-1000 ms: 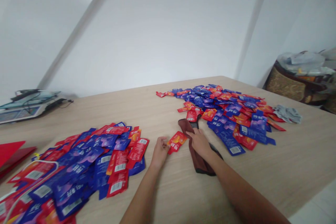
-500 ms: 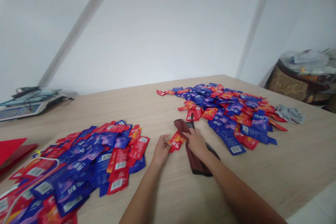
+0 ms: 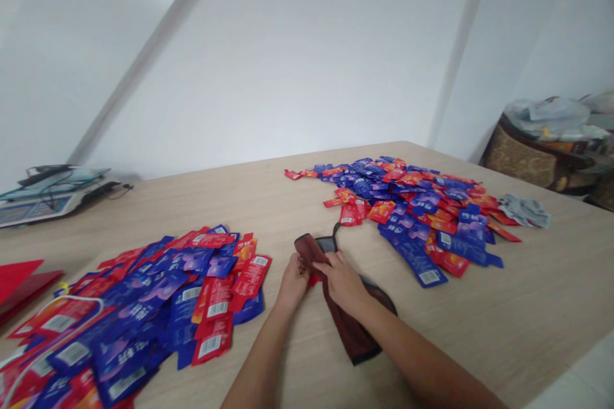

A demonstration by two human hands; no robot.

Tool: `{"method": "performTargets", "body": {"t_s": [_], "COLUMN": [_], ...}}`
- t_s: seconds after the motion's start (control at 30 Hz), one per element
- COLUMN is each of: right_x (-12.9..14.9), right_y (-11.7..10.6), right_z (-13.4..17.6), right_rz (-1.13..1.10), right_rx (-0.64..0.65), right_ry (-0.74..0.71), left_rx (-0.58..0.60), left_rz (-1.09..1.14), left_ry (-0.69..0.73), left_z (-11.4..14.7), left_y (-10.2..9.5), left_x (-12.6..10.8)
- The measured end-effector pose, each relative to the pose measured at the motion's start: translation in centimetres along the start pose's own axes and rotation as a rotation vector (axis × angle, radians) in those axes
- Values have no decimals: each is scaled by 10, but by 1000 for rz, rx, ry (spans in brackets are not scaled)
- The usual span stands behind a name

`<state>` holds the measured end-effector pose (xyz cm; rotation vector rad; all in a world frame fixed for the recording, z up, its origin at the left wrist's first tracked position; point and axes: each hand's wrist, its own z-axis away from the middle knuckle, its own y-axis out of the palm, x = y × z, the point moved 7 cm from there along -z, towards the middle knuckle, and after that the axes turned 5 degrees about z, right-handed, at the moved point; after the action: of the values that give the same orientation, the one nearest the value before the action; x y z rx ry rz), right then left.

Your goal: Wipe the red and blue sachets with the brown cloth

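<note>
A dark brown fabric piece (image 3: 343, 326) with black edging and a black strap lies on the table between my arms. My right hand (image 3: 343, 281) rests on its upper part, fingers closed on the fabric. My left hand (image 3: 292, 281), fingers curled together, is at the fabric's left edge. Only a sliver of a red packet (image 3: 313, 280) shows between my hands; the fabric and my left hand hide the rest. The left fingertips are partly hidden but seem to pinch that packet.
Piles of red and blue packets lie on the left (image 3: 167, 294) and back right (image 3: 407, 192) of the table (image 3: 230, 192). A grey cloth item (image 3: 525, 211) sits by the right pile. Red folded sheets (image 3: 19, 284) and a scale-like device (image 3: 48, 201) stand at left.
The brown fabric's upper end has swung left, over the red packet, which was mostly in view before. My right hand has moved left with it, close to my left hand.
</note>
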<state>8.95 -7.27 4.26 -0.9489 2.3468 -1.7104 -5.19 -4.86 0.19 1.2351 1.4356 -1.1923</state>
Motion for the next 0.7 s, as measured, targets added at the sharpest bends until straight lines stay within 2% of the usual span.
{"method": "performTargets", "body": {"t_s": [0.1, 0.2, 0.3, 0.4, 0.5, 0.57, 0.7], "right_x": [-33, -67, -75, -73, -80, -91, -113], "right_y": [1, -2, -3, -3, -4, -5, -8], "right_z": [-7, -10, -9, -6, -4, -4, -2], "right_rz": [69, 139, 148, 97, -41, -167, -384], "right_rx": [15, -4, -33, -89, -179, -248, -399], "right_ry": [155, 267, 265, 257, 270, 305, 361], "left_rx": [17, 6, -24, 71, 129, 16, -374], "left_rz": [42, 99, 134, 185, 354, 494, 718], "left_ry": [-61, -199, -335, -408, -459, -434, -231], "left_z": [2, 3, 5, 9, 14, 13, 4], "left_y": [1, 1, 2, 13, 22, 14, -26], "left_x": [0, 7, 14, 14, 11, 10, 6]}}
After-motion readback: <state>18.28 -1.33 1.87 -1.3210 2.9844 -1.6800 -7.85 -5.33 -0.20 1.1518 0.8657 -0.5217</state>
